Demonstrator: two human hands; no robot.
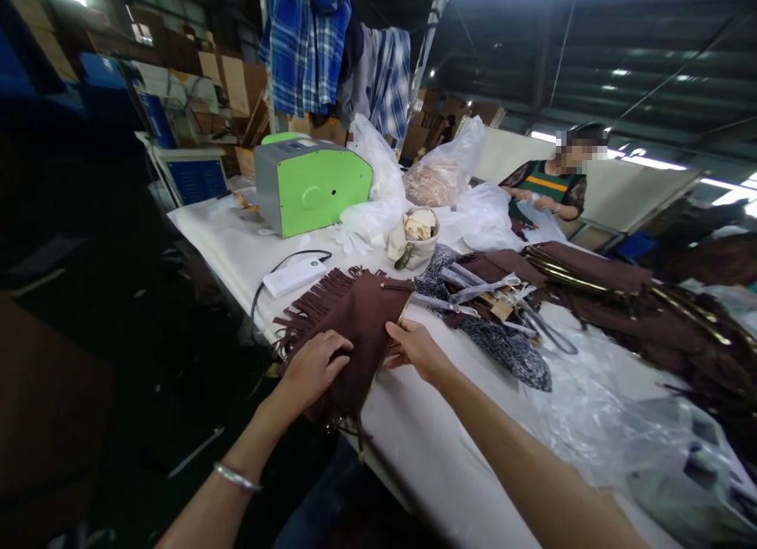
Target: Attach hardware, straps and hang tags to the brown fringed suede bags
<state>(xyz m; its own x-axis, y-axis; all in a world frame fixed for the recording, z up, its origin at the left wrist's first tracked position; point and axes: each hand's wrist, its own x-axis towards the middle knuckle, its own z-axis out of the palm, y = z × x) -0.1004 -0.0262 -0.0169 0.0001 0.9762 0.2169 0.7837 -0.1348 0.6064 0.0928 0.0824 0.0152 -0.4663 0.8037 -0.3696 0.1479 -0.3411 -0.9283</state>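
A dark brown fringed bag (370,320) lies at the table's near edge, its fringe fanned out to the left and a gold-coloured zip along its right side. My left hand (315,367) rests on the bag's front, fingers curved and thumb apart, gripping nothing that I can see. At the zipped edge, my right hand (417,350) pinches the bag between thumb and fingers; some of those fingers are hidden beneath it. Just beyond the bag are a white power strip (296,277) and a small cream fabric pouch (412,253).
A green and grey machine (319,186) stands at the back left of the white table (408,446). Rightward lie straps with metal clips (502,296), speckled grey cloth (509,352), brown zipped pieces (591,277) and clear plastic bags (597,407). A co-worker (547,178) handles plastic across the table.
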